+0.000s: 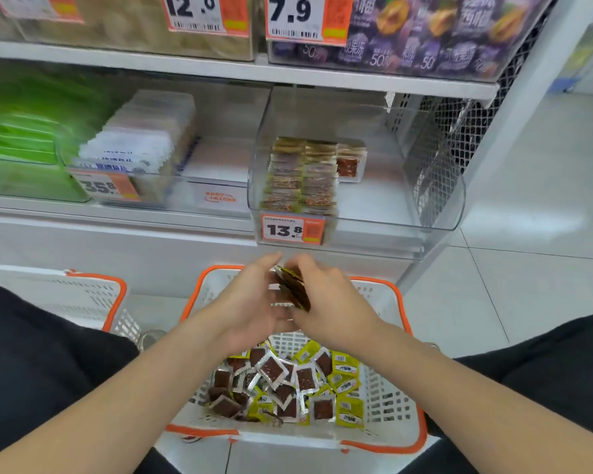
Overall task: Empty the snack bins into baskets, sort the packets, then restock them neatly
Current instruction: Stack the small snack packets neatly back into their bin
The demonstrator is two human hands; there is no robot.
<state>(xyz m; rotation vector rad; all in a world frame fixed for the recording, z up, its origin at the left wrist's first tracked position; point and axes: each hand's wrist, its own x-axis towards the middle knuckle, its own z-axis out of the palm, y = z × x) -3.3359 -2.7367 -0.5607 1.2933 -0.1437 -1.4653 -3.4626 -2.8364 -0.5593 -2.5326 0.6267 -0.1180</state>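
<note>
A small stack of brown snack packets (291, 287) is held between my left hand (250, 302) and my right hand (329, 302), above a white basket with an orange rim (401, 398). Loose brown and yellow packets (288, 384) lie in a heap in the basket's near half. Straight ahead on the shelf stands a clear bin (374, 217) with a 13.8 price tag (290, 229). Neat rows of packets (302, 176) fill its left side; its right side is bare.
A second white basket with an orange rim (93, 295) sits to the left on the floor. Left of the clear bin are white packets (141, 142) and green packs (18, 138). The shelf above holds purple packs (425, 32). Tiled floor (528, 268) opens to the right.
</note>
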